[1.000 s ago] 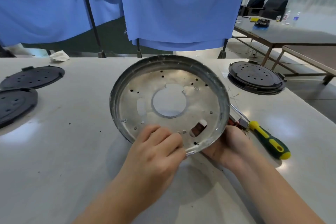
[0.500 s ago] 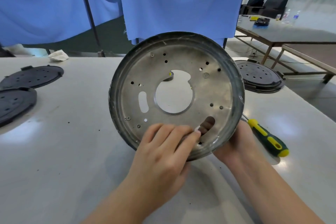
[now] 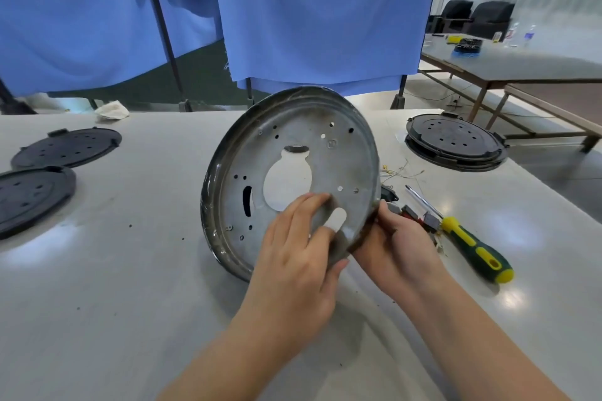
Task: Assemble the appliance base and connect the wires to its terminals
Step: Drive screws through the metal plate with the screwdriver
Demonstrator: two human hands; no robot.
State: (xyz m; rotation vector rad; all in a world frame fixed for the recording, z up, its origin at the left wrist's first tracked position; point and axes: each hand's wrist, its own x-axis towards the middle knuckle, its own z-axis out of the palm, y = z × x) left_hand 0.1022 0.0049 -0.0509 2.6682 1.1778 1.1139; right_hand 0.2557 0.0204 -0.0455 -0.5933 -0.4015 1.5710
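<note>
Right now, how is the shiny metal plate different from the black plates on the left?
The metal base plate is silvery, tilted up on its edge and held by the left hand and right hand. The black discs are dark, lie flat on the table and nobody touches them. Both are round with small holes.

Blue curtains are hanging behind my table; a crumpled white cloth is lying at its far edge, two black chairs sitting beyond.

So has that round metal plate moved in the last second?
Yes. The metal plate has been tipped up from nearly flat to steeply on edge, its top rim now rising against the blue curtain, while the screwdriver stays on the table.
</note>
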